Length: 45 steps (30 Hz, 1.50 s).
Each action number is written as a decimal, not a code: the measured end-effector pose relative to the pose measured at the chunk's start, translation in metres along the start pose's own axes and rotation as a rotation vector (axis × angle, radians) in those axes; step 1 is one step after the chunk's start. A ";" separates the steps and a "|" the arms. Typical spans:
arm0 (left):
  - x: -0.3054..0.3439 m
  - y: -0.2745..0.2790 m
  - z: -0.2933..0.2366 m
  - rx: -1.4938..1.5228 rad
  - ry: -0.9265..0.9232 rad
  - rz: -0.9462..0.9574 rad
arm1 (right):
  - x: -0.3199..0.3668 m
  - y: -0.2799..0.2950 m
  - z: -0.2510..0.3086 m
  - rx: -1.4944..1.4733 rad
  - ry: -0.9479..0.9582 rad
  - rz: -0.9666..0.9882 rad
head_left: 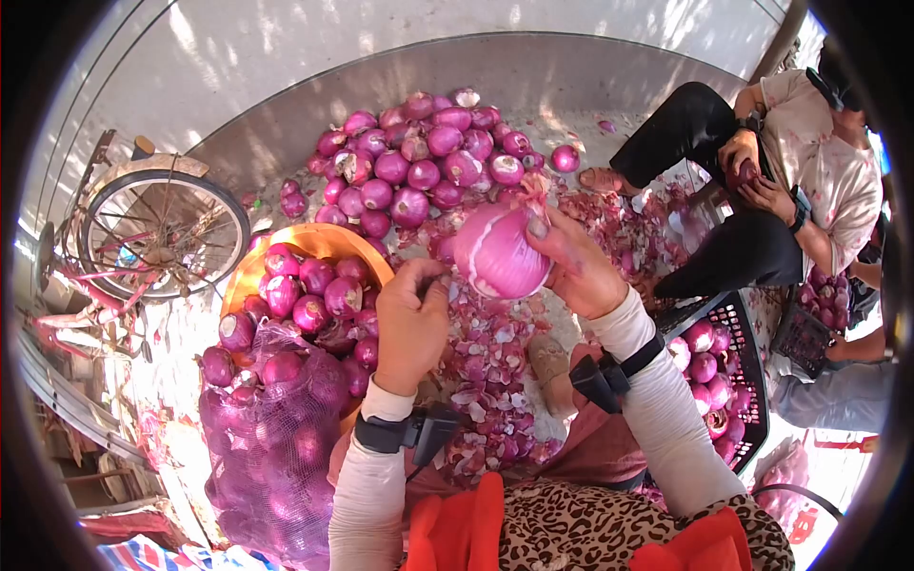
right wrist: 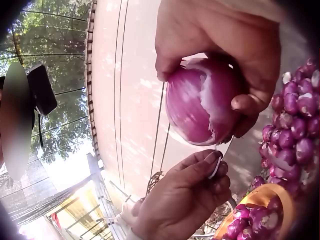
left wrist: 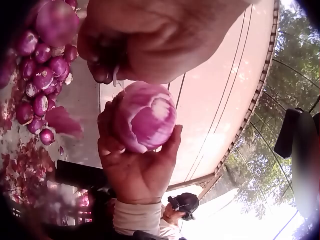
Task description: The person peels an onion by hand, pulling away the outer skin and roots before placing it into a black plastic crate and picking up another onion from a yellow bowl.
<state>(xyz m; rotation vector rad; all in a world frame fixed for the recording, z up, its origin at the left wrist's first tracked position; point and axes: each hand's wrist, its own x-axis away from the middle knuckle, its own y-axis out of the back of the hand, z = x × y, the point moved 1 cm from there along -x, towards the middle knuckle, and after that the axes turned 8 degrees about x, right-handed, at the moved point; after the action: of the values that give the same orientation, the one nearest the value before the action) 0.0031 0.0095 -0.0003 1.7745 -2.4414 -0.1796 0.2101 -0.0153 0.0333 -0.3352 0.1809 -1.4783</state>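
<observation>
A large red onion (head_left: pixel 502 251), its outer skin partly peeled with a pale torn edge, is gripped in my right hand (head_left: pixel 583 266). Fingers and thumb wrap its side in the right wrist view. My left hand (head_left: pixel 413 319) is just beside the onion, fingers curled in. Between its thumb and forefinger it pinches a thin strip of onion skin (right wrist: pixel 215 169), pale at the edge, close under the onion. In the left wrist view the peeled patch of the onion faces the camera, and a loose flake of skin (left wrist: pixel 64 121) shows in front of the pile.
A heap of red onions (head_left: pixel 409 167) lies by the wall. At left stand an orange basket (head_left: pixel 249 276) of onions, a purple mesh sack (head_left: pixel 271 466) and a bicycle wheel (head_left: pixel 157 228). Skins (head_left: pixel 490 381) litter the floor. A black crate (head_left: pixel 757 390) and a seated person (head_left: pixel 819 162) are at right.
</observation>
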 end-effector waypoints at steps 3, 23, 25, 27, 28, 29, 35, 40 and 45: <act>0.003 0.002 -0.001 0.181 0.040 0.029 | 0.005 0.001 0.004 0.273 0.044 -0.009; 0.010 -0.009 -0.016 0.070 -0.262 0.117 | 0.003 0.006 0.002 0.898 0.192 0.134; 0.011 -0.011 -0.018 -0.028 -0.259 0.115 | 0.003 0.004 0.005 0.966 0.196 0.134; 0.012 -0.013 -0.018 -0.142 -0.279 0.099 | 0.002 0.003 0.005 1.016 0.202 0.127; 0.013 -0.014 -0.018 -0.207 -0.298 0.084 | 0.002 0.002 0.003 1.031 0.206 0.120; 0.014 -0.016 -0.017 -0.272 -0.317 0.069 | 0.002 0.002 0.002 1.047 0.209 0.112; 0.011 -0.020 -0.009 -0.334 -0.435 0.010 | 0.003 -0.003 0.004 1.023 0.216 0.094; 0.012 -0.023 -0.010 -0.343 -0.434 -0.005 | 0.003 -0.005 0.005 1.048 0.230 0.075; 0.012 -0.023 -0.010 -0.362 -0.451 -0.020 | 0.004 -0.006 0.004 1.039 0.215 0.082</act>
<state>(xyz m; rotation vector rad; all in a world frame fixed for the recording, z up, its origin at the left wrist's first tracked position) 0.0226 -0.0093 0.0058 1.7354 -2.4465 -1.0545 0.2065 -0.0187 0.0397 0.6616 -0.4008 -1.3389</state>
